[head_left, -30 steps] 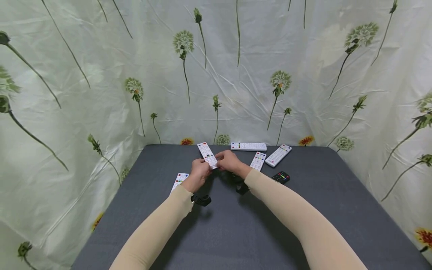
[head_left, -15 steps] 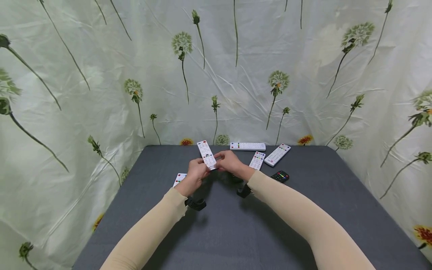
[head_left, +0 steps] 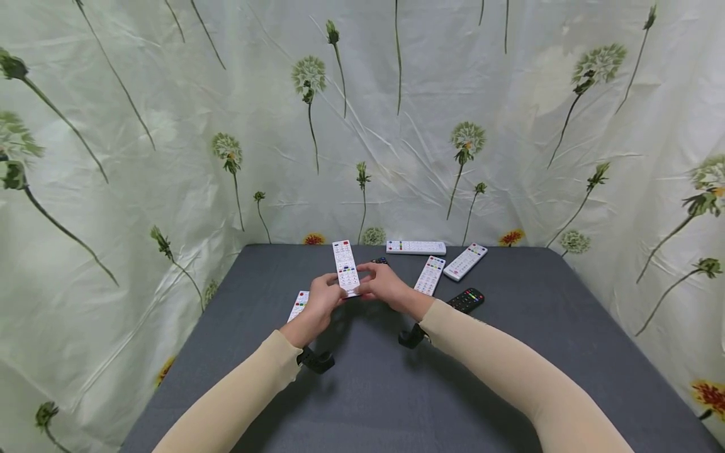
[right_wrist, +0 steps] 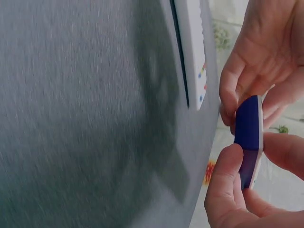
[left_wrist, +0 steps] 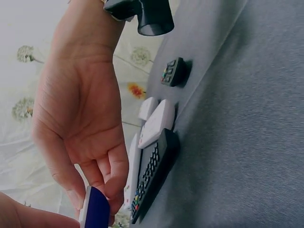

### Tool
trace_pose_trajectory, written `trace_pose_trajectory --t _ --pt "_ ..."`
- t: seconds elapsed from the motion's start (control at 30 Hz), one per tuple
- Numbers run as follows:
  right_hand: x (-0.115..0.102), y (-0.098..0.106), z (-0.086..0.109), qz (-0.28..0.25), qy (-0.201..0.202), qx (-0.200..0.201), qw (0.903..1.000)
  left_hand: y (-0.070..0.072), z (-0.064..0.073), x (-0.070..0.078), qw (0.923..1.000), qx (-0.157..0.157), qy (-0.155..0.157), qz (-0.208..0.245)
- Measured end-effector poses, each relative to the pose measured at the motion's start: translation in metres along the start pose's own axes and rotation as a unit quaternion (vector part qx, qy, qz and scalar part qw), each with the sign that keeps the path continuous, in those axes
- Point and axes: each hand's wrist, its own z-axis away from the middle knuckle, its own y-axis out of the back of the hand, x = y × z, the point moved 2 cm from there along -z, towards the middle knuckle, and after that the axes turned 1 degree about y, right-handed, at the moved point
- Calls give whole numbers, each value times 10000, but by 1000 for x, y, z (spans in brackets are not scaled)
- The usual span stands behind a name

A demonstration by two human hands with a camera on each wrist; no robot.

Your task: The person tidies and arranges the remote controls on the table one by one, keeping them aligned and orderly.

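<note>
A slim white remote control is held up off the table between both hands, its button face toward the head camera. Its dark blue back shows in the right wrist view. My left hand pinches the near end from the left. From the right, my right hand pinches the same end with thumb and fingers. Behind the right hand lies a black remote, mostly hidden in the head view. Another white remote lies left of the left hand, partly covered by it.
On the grey table, a white remote lies crosswise at the back edge. To its right and in front lie two slanted white remotes and a black remote, partly behind the right forearm. A flower-print curtain hangs behind.
Both hands have come slightly nearer with the remote, which now stands straighter. More of the black remote behind the right hand shows. Both hands keep their grip.
</note>
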Motion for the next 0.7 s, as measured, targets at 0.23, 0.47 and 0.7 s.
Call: trace_pose_trajectory --t 0.23,0.47,0.7 --pt "4 -11 11 -203 152 -93 9996 9 15 -1 9986 108 -253 -448" --pt "12 -21 22 -353 209 -153 9990 17 30 -7 9971 174 -445 -585" --pt "20 -35 32 -520 391 -239 9976 26 43 -16 9966 256 -564 -547"
